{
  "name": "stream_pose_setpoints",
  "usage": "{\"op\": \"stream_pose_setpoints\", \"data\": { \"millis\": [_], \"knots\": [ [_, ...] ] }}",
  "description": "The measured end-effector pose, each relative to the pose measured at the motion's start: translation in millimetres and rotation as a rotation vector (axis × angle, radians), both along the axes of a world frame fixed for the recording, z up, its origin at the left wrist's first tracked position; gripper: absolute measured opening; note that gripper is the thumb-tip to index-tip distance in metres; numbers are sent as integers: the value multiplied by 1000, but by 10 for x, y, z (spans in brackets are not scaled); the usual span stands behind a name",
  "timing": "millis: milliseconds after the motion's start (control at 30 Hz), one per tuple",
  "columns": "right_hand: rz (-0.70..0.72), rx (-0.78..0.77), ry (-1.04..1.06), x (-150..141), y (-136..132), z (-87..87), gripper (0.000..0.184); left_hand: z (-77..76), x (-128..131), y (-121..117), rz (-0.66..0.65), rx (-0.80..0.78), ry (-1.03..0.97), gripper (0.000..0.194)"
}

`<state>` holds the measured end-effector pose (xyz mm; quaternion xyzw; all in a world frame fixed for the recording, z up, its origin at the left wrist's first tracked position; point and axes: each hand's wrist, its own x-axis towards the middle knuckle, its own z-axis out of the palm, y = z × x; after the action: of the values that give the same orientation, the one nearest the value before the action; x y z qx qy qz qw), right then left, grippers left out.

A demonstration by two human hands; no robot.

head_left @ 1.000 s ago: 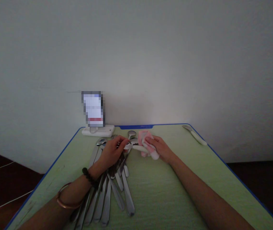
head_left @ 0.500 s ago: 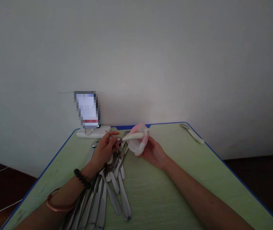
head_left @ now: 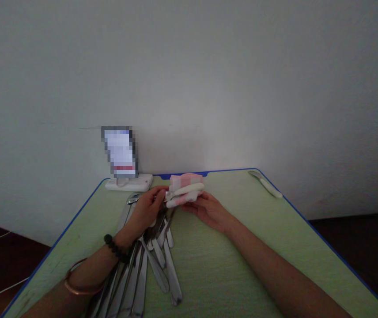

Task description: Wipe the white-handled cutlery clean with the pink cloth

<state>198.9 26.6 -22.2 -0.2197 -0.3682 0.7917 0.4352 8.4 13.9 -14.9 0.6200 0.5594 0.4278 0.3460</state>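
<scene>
My left hand (head_left: 146, 211) is closed on the metal end of a white-handled spoon (head_left: 189, 190); the fingers mostly hide its bowl. The handle points right and lies across a pink-and-white checked cloth (head_left: 185, 179). Below and behind that cloth, my right hand (head_left: 210, 212) has its fingers closed on it, supporting it under the handle. Under and in front of my left hand is a spread of metal cutlery (head_left: 156, 265), several handles fanning toward me.
A phone (head_left: 120, 150) with a blurred screen leans on a white stand (head_left: 129, 182) at the back left. Another white-handled utensil (head_left: 266, 184) lies by the right edge. The green table (head_left: 228, 274) has a blue rim and meets a plain wall.
Both hands have shifted slightly left in view. The cloth went from bunched beside the handle to spread beneath it, with my right hand now lower under it.
</scene>
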Motion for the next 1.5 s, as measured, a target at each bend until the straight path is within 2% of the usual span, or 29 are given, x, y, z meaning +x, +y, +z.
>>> {"op": "stream_pose_setpoints", "data": {
  "millis": [300,467,700,967,1133,1233,1333,1500],
  "knots": [
    [-82,-91,51,12,51,-6,22,20,63,-64,-145,116,195,30],
    [-39,-44,5,8,48,-24,23,-10,69,-91,-197,148,322,20],
    [-13,-7,-32,4,40,-39,24,-18,65,-112,-222,148,382,18],
    [-60,-71,-19,-7,66,-61,29,23,93,-175,-288,181,450,22],
    [-61,-102,19,-4,80,-59,32,64,120,-187,-199,196,525,24],
    [-65,-111,24,-5,75,-41,36,84,130,-181,-219,210,645,18],
    [-77,-95,31,-11,63,-26,39,88,131,-174,-255,245,766,28],
    [-103,-76,39,-18,56,-27,39,89,127,-175,-288,250,756,32]
  ]
}}
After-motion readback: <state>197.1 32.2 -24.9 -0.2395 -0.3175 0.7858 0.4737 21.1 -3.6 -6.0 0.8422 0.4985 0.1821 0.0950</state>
